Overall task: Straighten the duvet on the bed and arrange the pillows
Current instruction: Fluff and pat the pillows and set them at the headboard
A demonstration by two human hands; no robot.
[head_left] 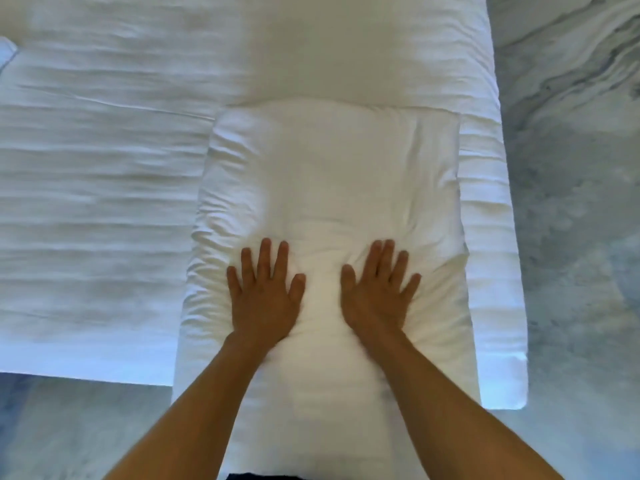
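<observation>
- A white pillow point(332, 202) is laid lengthwise at the right side of the bed point(509, 306), on top of the white duvet point(104, 185); its near end overhangs the bed's near edge.
- The left hand point(265, 299) and the right hand point(375, 296) are pressed flat on the near half of the pillow, side by side and a little apart.
- The fingers point(266, 258) of both hands are held straight and spread wide; nothing is gripped.
- The pillow's surface is dented and creased around the palms.
- The duvet is seen lying across the bed, with shallow ripples running left to right.
- A corner of something pale, perhaps a second pillow, is just visible at the far left edge; what it is cannot be told.
- The step in hand is judged to be the smoothing and plumping of the pillow.
- For the next move, the palms would probably need to be swept outward towards the pillow's edges, and the pillow then shifted fully onto the bed.
</observation>
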